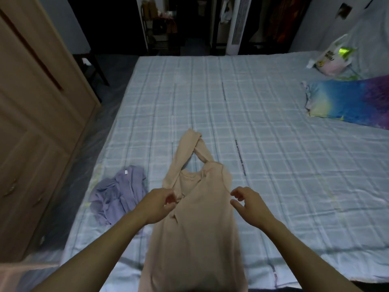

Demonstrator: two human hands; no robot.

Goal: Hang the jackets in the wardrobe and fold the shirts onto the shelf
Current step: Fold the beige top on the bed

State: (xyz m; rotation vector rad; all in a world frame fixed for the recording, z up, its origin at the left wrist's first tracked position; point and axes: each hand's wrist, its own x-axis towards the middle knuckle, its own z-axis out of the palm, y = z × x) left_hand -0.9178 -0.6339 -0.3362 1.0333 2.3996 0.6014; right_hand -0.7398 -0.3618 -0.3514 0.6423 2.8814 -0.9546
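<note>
Beige shirt [195, 228] lies lengthwise away from person on bed [273, 165], left hand [160, 204] pinching its shoulder edge, right hand [247, 202] loosely open, w/ nothing held, just beside opposite edge.

A checked bed [263, 127] is seen; 4 things are laid on it: beige shirt [195, 228] (near centre), lilac garment [120, 192] left, pillow [349, 102] and plastic bag [332, 57] far right.

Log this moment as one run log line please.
beige shirt flat on bed | left hand pinching it | right hand open | purple garment beside
</note>
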